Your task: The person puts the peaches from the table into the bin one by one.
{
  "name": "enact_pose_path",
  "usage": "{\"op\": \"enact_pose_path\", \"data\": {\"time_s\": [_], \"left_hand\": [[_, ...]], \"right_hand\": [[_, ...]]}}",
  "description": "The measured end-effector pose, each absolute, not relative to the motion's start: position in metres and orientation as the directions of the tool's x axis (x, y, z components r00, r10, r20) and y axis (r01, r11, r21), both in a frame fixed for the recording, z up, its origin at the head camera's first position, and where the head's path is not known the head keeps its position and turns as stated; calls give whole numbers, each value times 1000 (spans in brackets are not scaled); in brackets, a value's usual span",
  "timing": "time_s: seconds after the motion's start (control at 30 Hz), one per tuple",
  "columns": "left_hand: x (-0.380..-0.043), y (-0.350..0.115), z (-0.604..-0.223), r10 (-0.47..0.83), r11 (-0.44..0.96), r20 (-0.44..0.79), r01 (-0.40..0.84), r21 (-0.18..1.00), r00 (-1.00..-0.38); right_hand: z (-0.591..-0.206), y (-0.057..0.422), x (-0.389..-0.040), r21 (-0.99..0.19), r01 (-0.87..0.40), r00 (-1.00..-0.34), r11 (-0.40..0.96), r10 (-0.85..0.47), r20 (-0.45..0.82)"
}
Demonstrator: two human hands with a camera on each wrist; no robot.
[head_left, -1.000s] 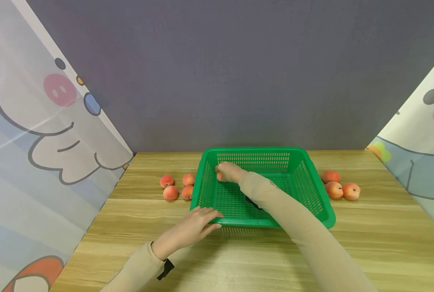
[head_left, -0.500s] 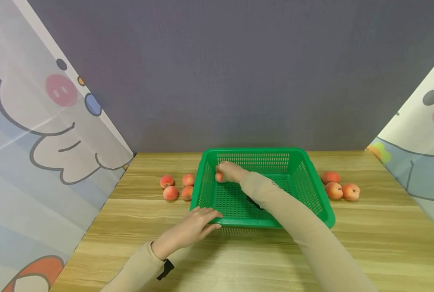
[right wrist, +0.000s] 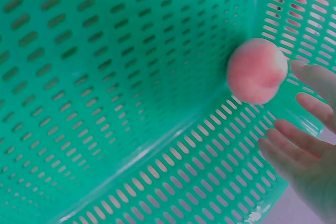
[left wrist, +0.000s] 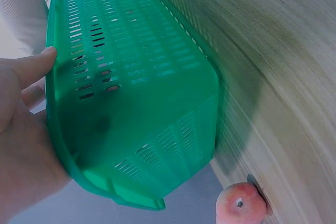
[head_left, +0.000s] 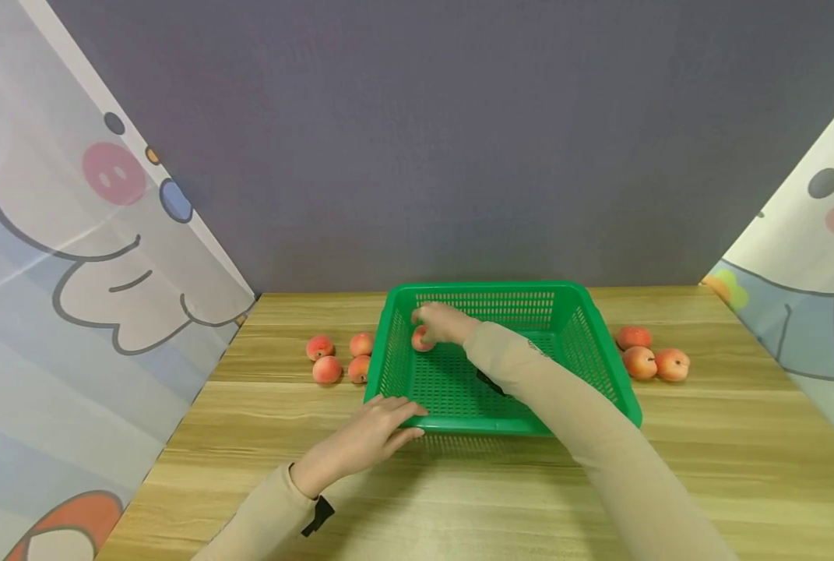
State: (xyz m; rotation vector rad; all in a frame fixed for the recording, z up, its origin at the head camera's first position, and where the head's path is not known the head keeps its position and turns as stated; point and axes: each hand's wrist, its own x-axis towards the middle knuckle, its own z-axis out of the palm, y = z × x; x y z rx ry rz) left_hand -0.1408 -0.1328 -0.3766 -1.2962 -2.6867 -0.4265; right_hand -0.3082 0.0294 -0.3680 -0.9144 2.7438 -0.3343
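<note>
A green plastic basket (head_left: 487, 426) with slotted walls stands on the wooden table. My left hand (head_left: 371, 436) grips its rim at the near left corner; in the left wrist view the thumb (left wrist: 37, 66) lies on the outer side of the rim. Inside the basket, a pink-orange peach (head_left: 421, 340) rests toward the far left corner. My right hand (head_left: 443, 322) is right beside that peach. In the right wrist view the fingers (right wrist: 294, 140) are extended and a gap shows between them and the peach (right wrist: 257, 71).
Several peaches (head_left: 327, 370) sit on the table left of the basket, two of them close to its wall. Three more peaches (head_left: 639, 363) lie together on the right. A grey wall (head_left: 487, 156) rises behind the table (head_left: 262, 436), with printed cartoon sheets (head_left: 108, 234) on both sides.
My right hand has let go of the peach inside the basket, its fingers opening and lifting slightly away. More of the peach shows now. The left hand keeps its hold on the rim.
</note>
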Motion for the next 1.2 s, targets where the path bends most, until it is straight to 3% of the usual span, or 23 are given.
{"op": "enact_pose_path", "data": {"time_s": [0.3, 1.2], "left_hand": [[-142, -133, -375, 747, 587, 239, 784, 202, -621], [-144, -134, -373, 775, 564, 216, 804, 189, -594]], "right_hand": [[-339, 35, -301, -286, -569, -766, 771, -623, -159], [-283, 64, -249, -24, -748, -661, 663, -748, -67]]}}
